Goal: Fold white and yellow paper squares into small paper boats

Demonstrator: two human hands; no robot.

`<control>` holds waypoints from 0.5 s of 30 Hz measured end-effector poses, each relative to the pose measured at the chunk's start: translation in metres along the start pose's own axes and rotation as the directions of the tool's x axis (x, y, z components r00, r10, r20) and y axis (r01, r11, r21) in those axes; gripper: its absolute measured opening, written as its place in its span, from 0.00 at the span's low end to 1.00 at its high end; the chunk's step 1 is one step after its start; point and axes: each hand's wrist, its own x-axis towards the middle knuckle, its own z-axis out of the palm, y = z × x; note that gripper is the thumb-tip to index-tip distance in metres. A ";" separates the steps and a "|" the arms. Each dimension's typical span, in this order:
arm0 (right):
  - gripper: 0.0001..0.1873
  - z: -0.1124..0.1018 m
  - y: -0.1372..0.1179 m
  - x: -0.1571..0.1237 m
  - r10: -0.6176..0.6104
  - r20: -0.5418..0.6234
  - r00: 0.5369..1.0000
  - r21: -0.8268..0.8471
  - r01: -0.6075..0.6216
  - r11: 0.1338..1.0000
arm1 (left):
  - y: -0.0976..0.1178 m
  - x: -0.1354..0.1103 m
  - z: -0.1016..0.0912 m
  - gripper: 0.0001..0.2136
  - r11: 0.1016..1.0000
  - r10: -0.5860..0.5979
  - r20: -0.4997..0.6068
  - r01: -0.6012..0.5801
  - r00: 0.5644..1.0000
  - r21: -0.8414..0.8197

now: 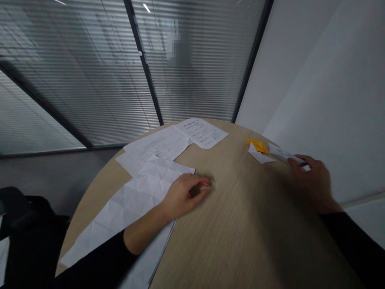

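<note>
My right hand (313, 178) pinches one end of a folded white paper (281, 152) at the right edge of the table. Beside that paper lie a small yellow folded paper (258, 146) and another white folded paper (260, 155). My left hand (188, 192) rests low over the table with fingers curled and a gap between thumb and fingertips; nothing shows in it. Under the left wrist spreads a large white sheet (120, 204) covered in crease lines.
Printed sheets (206, 132) lie at the far side of the round wooden table (216, 224). A glass partition with blinds (192, 88) stands behind it, a white wall (337, 100) to the right. A black chair (33, 237) is at the lower left.
</note>
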 end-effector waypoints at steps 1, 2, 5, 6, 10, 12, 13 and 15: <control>0.30 0.002 0.001 0.000 -0.004 0.078 0.997 -0.016 0.005 1.000 | 0.000 0.000 0.000 0.09 1.000 0.008 0.001 -0.008 1.000 0.009; 0.31 0.004 0.001 0.000 -0.012 0.148 0.989 -0.020 0.015 1.000 | 0.000 0.000 0.000 0.09 1.000 0.017 0.002 -0.017 1.000 0.016; 0.34 0.009 0.000 -0.002 -0.054 0.236 0.970 0.018 0.051 0.999 | 0.001 0.000 -0.001 0.09 0.998 0.044 0.001 -0.044 0.999 0.036; 0.34 0.009 -0.001 -0.002 -0.056 0.223 0.973 0.031 0.050 0.998 | 0.002 0.000 -0.001 0.10 0.998 0.054 0.001 -0.054 0.999 0.044; 0.30 0.004 -0.006 -0.001 -0.117 0.049 0.992 0.055 0.114 0.992 | 0.006 0.000 -0.003 0.10 0.992 0.079 0.014 -0.080 0.997 0.101; 0.26 0.001 -0.014 -0.003 -0.253 -0.084 0.964 0.080 0.259 0.962 | 0.012 0.002 -0.006 0.12 0.986 0.074 0.032 -0.078 0.997 0.148; 0.24 -0.001 -0.020 -0.007 -0.331 -0.136 0.934 0.103 0.345 0.933 | 0.015 0.002 -0.010 0.13 0.982 0.069 0.043 -0.075 0.997 0.174; 0.19 -0.001 -0.038 -0.019 -0.479 -0.187 0.858 0.168 0.508 0.845 | 0.023 0.002 -0.022 0.14 0.973 0.054 0.062 -0.067 0.997 0.222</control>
